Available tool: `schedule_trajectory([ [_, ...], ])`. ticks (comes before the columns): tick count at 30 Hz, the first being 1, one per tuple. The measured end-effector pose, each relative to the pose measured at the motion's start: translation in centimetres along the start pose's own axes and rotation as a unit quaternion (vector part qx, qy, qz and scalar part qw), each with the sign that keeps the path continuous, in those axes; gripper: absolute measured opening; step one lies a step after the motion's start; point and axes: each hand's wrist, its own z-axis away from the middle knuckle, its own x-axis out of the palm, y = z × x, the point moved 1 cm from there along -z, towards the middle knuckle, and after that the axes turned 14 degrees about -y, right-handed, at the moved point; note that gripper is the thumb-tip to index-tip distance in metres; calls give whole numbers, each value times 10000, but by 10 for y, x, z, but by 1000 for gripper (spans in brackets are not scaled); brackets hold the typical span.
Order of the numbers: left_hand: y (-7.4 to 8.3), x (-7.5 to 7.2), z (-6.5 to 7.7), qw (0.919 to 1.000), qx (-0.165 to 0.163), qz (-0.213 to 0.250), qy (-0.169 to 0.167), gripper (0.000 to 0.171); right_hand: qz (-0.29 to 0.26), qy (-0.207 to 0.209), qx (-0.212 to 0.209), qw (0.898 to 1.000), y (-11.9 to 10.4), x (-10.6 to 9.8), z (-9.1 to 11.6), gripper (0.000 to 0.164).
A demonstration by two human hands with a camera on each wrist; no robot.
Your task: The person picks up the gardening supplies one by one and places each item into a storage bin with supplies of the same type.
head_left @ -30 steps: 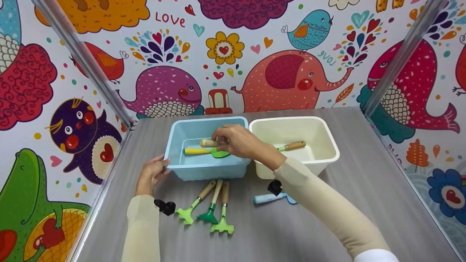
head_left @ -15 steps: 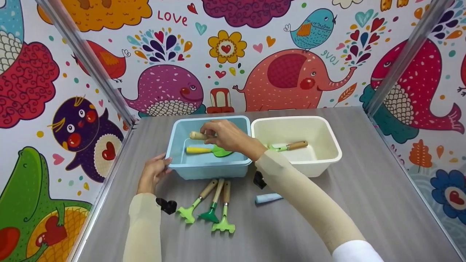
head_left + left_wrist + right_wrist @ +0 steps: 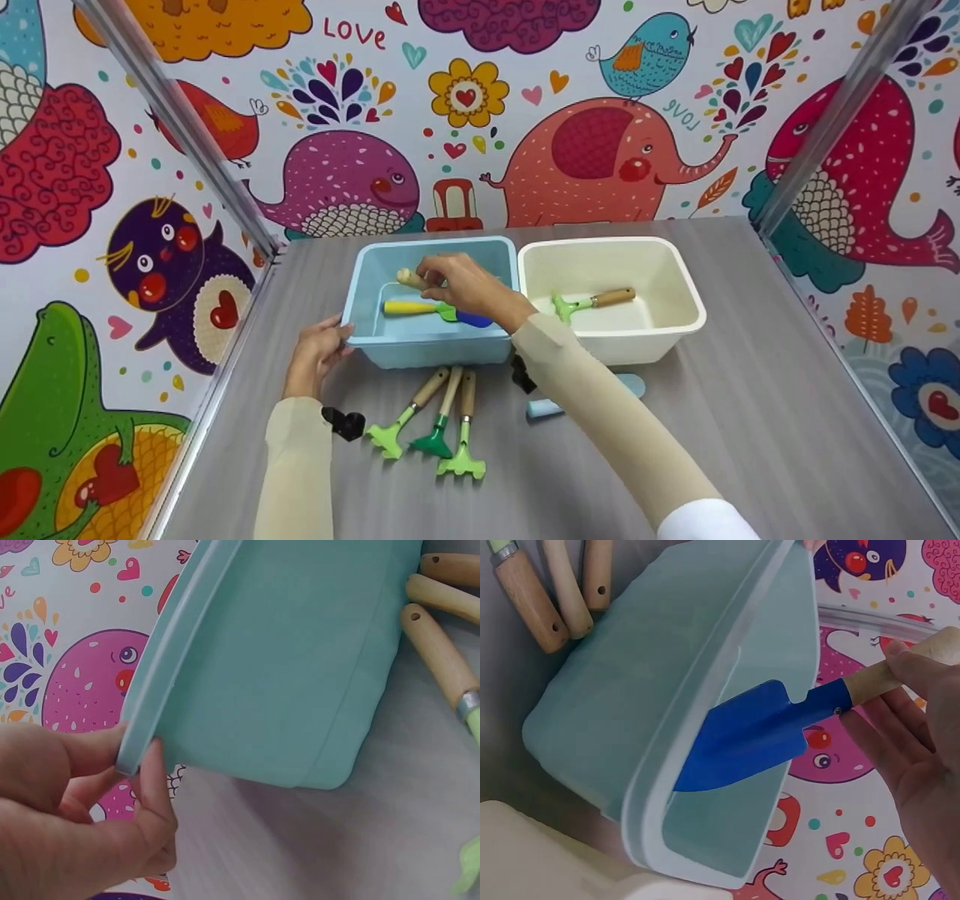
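Note:
My right hand [image 3: 476, 289] grips the wooden handle of a small trowel with a blue blade [image 3: 750, 735]. The blade slants down into the light blue bin [image 3: 431, 354], as the right wrist view shows. In the head view the hand hides much of the trowel, leaving the handle end and part of the blade visible. Below it in the bin lies a tool with a yellow handle [image 3: 409, 308] and a green neck. At the bin's left end, my left hand [image 3: 311, 360] pinches the rim between thumb and fingers; the left wrist view shows this pinch [image 3: 97, 817].
Against the blue bin's right side stands a cream bin [image 3: 634, 349] holding a green rake [image 3: 611, 298]. Three green-headed rakes with wooden handles, one a middle rake [image 3: 435, 442], lie in front. A light blue tool [image 3: 544, 409] lies partly under my right forearm. Patterned walls enclose the table.
My right hand has moved left and slightly away over the blue bin with the trowel, whose blue blade now shows in the head view. The left hand has stayed on the rim.

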Motion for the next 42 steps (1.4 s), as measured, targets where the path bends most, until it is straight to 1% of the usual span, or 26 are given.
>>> schedule_trajectory([
  [4,0,1,1,10000,-21,-23,5,54,-84,-22,246,9997,9,7,-2,28],
  [9,1,2,2,9999,-18,-132,-17,54,-56,-35,412,9991,19,15,-1,26],
  [15,2,1,0,9999,10,-109,-5,55,-101,-96,643,9978,26,25,-1,26],
  [22,1,1,-1,10000,-25,45,33,54,-9,61,522,9986,35,41,2,19],
  [27,0,-1,-1,10000,-30,34,-1,54,-40,134,583,9982,38,47,1,21],
  [31,0,-1,0,10000,-15,12,-32,54,-12,91,526,9986,38,50,-1,24],
  [37,1,0,-1,10000,29,-58,-32,54,79,59,447,9990,38,51,-3,27],
  [42,0,-1,0,9999,31,-110,-13,54,-140,111,512,9985,39,44,-2,26],
])
